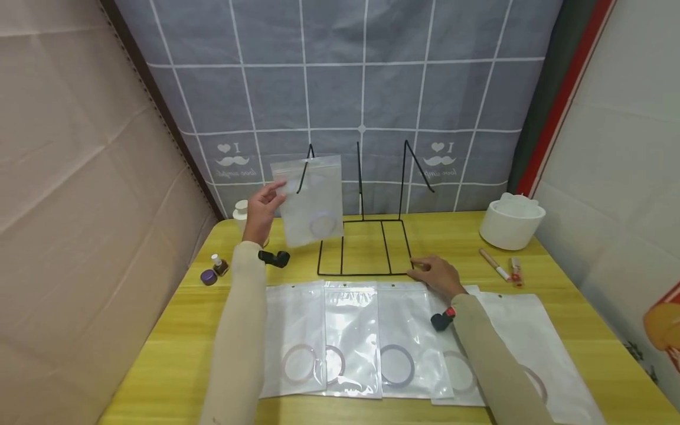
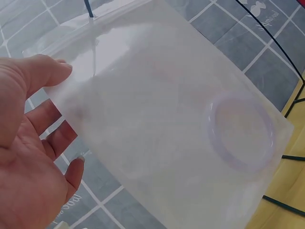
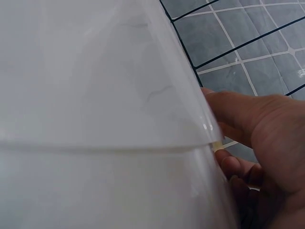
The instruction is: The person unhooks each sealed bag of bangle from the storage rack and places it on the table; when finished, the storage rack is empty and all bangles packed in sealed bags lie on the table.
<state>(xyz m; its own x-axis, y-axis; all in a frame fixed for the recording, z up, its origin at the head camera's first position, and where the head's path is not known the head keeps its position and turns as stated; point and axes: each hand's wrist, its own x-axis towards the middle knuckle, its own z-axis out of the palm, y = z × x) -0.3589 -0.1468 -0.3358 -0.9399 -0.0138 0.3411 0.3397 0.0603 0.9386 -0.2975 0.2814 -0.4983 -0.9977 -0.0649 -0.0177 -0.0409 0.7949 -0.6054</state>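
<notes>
A clear zip bag (image 1: pixel 313 206) with a pale lilac bangle (image 2: pixel 242 132) inside hangs from a left hook of the black wire rack (image 1: pixel 363 274). The left hand (image 1: pixel 264 211) pinches the bag's left edge near the top, thumb in front and fingertips seen through the film behind. At the front right corner of the rack's base, the right hand (image 1: pixel 437 276) grips the wire between thumb and fingers; part of that grip is hidden behind white bags in the right wrist view. Several flat bags (image 1: pixel 350 342) holding bangles lie in a row before the rack.
A white round container (image 1: pixel 512 221) stands at the back right, with a marker-like stick (image 1: pixel 494 264) and a small red-and-clear item (image 1: pixel 516 273) before it. At left are a small bottle (image 1: pixel 219 265), a purple cap (image 1: pixel 209 277) and a white bottle (image 1: pixel 240 213).
</notes>
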